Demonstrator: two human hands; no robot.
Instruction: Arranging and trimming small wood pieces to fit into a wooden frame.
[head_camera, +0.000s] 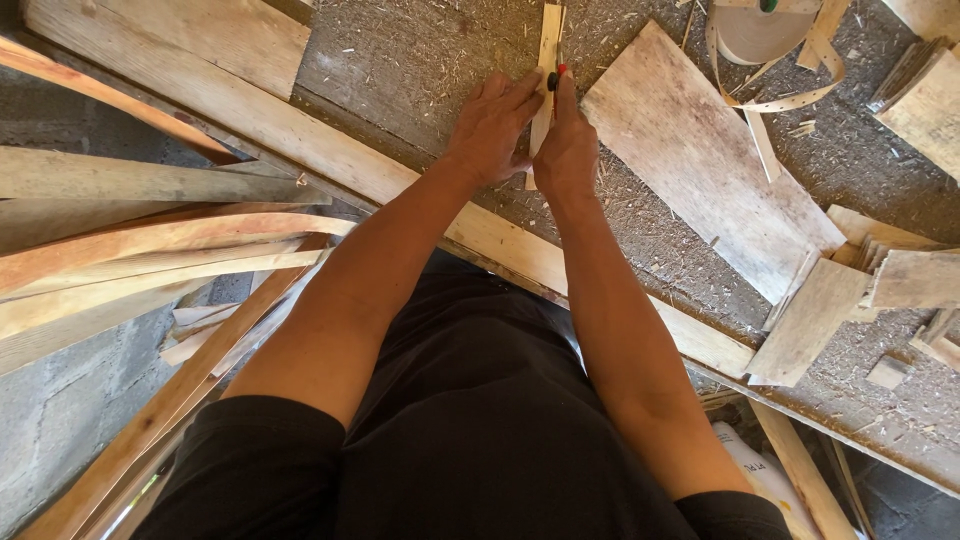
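Sawdust and shavings cover the grey workbench (420, 60) we lean over, its near edge trimmed by a long wooden rail (330, 160) running from far left to near right. We stretch both arms straight out, and our hands meet at the far middle of the bench. Our left hand (493, 128) lies flat with fingers extended, pressing on a narrow wooden strip (548, 40) that points away from us. Our right hand (566, 150) is closed narrow around a small red-and-black tool (556, 76), its tip against the same strip. Just right of our hands lies a broad flat board (710, 160), with bare bench between it and the strip. Farther right, small offcuts (900, 285) crowd the bench edge. At far right sits a roll of veneer banding (760, 30), loose tails spilling out. Left of us, long curved slats (140, 250) are stacked beside the bench, leaving little room there.
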